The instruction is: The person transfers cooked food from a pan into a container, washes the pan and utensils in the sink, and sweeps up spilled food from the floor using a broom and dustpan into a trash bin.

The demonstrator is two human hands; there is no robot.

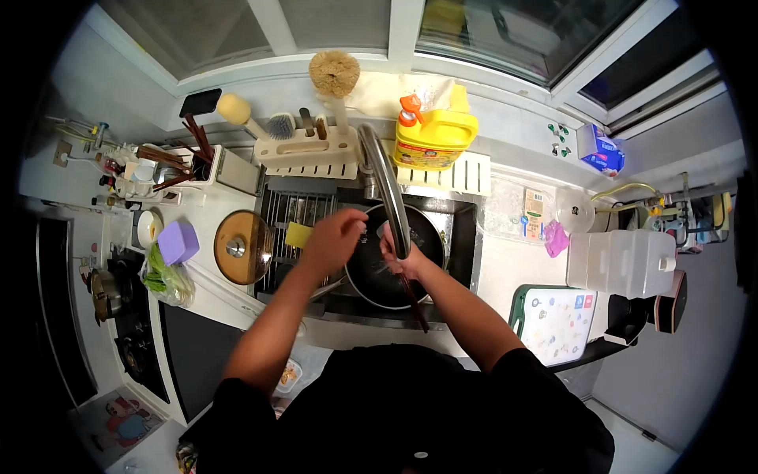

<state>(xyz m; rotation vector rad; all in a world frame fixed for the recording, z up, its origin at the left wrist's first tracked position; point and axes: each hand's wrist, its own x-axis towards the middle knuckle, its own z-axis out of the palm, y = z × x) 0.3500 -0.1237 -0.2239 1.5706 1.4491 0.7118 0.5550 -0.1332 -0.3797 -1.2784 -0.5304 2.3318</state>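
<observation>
A dark round pan [365, 272] sits in the sink [466, 261] under the curved metal faucet [384, 178]. My right hand [401, 257] is over the pan, partly behind the faucet's end, with its fingers wrapped round dark reddish chopsticks [415, 304] that point down toward the sink's front edge. Over the pan's left side, my left hand [339, 233] has its fingers curled; whether they hold anything is hidden. Just left of that hand, a yellow sponge or cloth [298, 235] lies on the metal drying rack [292, 207].
A glass lid [243, 247] lies left of the sink. Behind it stand a brush holder [308, 150] and a yellow jug [436, 138]. To the right are a cutting board [555, 324] and clear plastic boxes [620, 263]. Chopsticks and a purple container [178, 242] are at the left.
</observation>
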